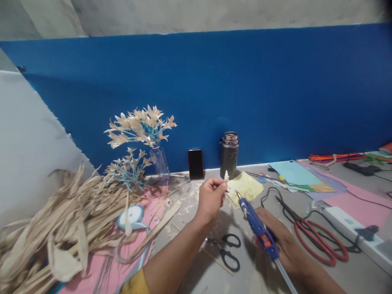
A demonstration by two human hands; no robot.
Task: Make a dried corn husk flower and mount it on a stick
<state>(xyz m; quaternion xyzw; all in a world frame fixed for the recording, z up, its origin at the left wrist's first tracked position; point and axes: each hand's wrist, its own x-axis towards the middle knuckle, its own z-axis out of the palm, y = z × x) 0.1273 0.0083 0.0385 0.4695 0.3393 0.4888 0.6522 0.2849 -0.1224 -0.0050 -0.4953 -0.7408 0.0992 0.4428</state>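
Observation:
Between the pinched fingertips of my left hand (212,195) is a small pale petal-like piece (226,175), pointing upward. My right hand (277,234) is wrapped round a blue hot glue gun (259,228), with a clear glue stick (285,275) coming out of its back end. The gun's metal nozzle (238,194) points toward my left fingertips, a short gap away. Behind the nozzle lies a sheet of yellow paper (246,187). Below my hands, black-handled scissors (228,245) rest on the table, partly behind my left forearm.
Dried husks (70,220) pile up at the left, near a ribbon roll (131,216). Husk flowers (143,124) stand in a clear vase (159,163). A phone (195,164) and a flask (229,155) stand at the back. Red-handled scissors (318,241) and a power strip (352,228) lie right.

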